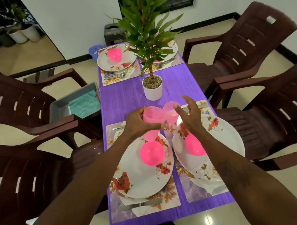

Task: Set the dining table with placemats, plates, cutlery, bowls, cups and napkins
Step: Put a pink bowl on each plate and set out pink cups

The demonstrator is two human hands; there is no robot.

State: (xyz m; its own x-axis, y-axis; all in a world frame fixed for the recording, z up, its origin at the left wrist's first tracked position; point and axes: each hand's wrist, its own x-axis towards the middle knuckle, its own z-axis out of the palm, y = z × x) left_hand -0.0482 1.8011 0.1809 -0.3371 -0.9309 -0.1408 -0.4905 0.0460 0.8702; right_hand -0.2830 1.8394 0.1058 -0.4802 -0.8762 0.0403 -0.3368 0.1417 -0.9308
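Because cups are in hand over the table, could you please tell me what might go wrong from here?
The left hand grips one cup above the left plate; a slip could drop it onto the bowl.
The right hand is open beside the second cup, which might tip.
The plant pot stands just beyond; a forward reach could knock it.

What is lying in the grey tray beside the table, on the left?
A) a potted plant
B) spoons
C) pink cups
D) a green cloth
D: a folded green cloth lies against the right side of the grey tray.
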